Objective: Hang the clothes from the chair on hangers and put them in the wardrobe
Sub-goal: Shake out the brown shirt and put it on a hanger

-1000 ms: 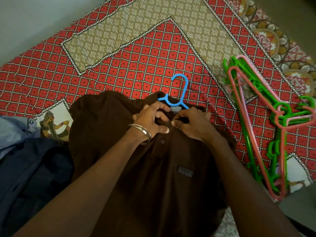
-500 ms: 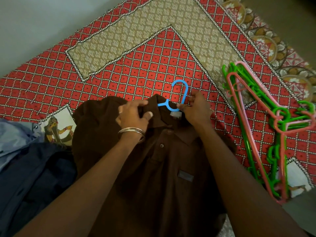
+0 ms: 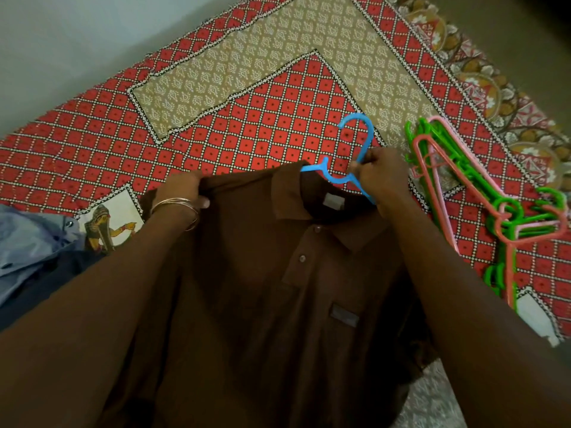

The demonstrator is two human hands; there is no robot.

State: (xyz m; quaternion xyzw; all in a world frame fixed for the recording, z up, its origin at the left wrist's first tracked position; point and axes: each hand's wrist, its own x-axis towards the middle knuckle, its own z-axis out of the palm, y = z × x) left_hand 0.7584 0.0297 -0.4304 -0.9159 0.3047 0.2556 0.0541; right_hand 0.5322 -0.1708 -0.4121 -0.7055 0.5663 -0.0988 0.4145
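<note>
Both hands have spread apart: left hand now grips the brown polo shirt at its shoulder, right hand pinches the blue hanger at the collar, on the bedspread.

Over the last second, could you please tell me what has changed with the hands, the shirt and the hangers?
Both hands left the collar buttons. The left hand moved out left and now grips the brown polo shirt at its shoulder; the right hand took hold of the blue hanger at its neck, drawing it farther out of the collar. The green and pink hangers and blue clothes stayed put.
</note>
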